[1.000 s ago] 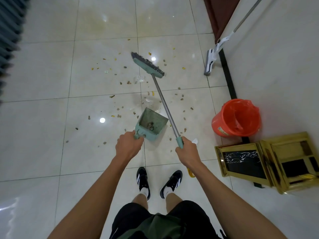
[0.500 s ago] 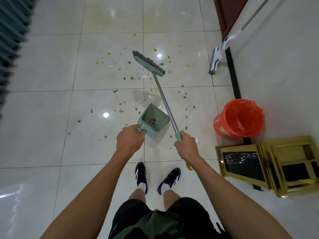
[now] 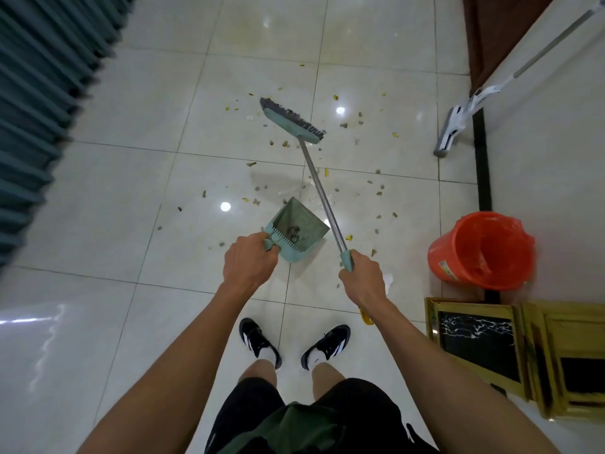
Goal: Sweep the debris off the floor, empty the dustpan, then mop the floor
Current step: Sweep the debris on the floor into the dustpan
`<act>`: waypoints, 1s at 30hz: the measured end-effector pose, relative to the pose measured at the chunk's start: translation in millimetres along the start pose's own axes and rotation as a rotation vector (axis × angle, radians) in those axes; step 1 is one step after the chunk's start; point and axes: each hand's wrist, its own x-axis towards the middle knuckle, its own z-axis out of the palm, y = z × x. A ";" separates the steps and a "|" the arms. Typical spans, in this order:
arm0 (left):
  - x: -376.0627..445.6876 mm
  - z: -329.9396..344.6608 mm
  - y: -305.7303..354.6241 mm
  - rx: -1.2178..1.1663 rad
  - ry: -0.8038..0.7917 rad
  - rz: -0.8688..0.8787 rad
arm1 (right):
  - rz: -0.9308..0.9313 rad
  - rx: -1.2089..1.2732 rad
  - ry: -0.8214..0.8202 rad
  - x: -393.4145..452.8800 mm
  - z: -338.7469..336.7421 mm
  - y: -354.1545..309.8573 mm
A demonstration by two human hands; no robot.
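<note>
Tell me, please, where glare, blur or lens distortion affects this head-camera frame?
Head view: ceiling lights glare off the glossy floor as bright spots; the curtain at left is smeared by blur; wide-angle distortion bends tile lines near the edges; the broom, dustpan and bucket stay sharp.

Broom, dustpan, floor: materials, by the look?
Broom: shaft looks like bare metal, with a silvery sheen along it; head and grip look like matte teal plastic; bristles dark, fibre unclear.
Dustpan: probably moulded plastic, the same matte teal, with comb teeth formed at its rear edge.
Floor: glossy pale tile, likely glazed ceramic or polished stone; grout lines and mirror-like lamp reflections show.
</note>
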 end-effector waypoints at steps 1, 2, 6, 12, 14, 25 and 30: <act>-1.8 -2.9 -7.0 -0.006 0.004 -0.012 | -0.003 -0.009 -0.006 -0.7 3.7 -3.5; -4.0 -6.0 -15.0 -0.012 0.010 -0.027 | -0.008 -0.019 -0.016 -1.4 8.2 -6.6; -10.4 -20.0 -52.3 -0.022 0.017 -0.074 | -0.018 -0.037 -0.057 -4.8 27.4 -24.8; -12.1 -44.3 -114.4 -0.058 0.028 -0.135 | -0.028 -0.055 -0.102 -10.9 58.2 -67.5; -12.6 -52.8 -135.5 -0.069 0.029 -0.160 | -0.022 -0.037 -0.114 -12.1 70.6 -83.8; -13.5 -103.6 -263.1 -0.110 0.087 -0.291 | -0.003 -0.053 -0.229 -0.7 147.5 -200.1; -9.9 -122.1 -302.1 -0.081 0.099 -0.349 | -0.004 0.030 -0.293 8.6 179.1 -249.6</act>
